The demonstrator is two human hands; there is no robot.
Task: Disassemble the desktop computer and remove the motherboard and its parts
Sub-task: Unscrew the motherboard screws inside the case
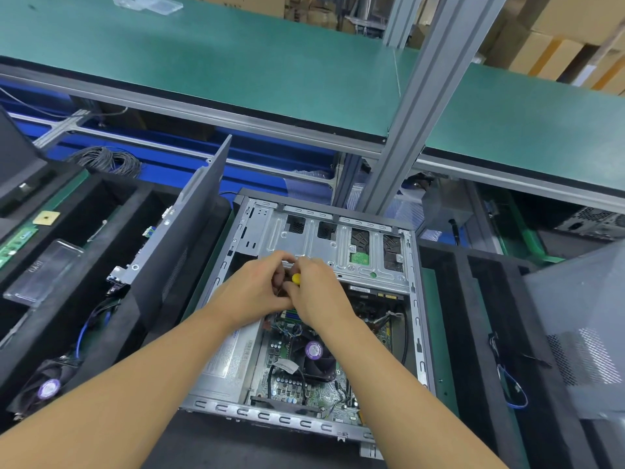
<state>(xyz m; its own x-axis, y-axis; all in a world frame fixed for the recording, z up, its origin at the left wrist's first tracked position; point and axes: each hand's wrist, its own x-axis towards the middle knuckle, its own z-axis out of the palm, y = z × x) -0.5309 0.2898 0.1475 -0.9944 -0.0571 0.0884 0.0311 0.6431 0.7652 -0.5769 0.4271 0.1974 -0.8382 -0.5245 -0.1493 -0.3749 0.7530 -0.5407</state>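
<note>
Open grey steel desktop case (417, 333): dark grey side panel (182, 238) is off, leaning well left of L hand (260, 289). Green motherboard (297, 387) w/ black CPU fan (316, 355) sits inside, just below both wrists, cables attached, so most work is left. R hand (319, 294) curls round small yellow-capped tool (296, 278); L hand touches it, fingers curled, can't tell if gripping. Silver drive cage (338, 245) just beyond the fingers
</note>
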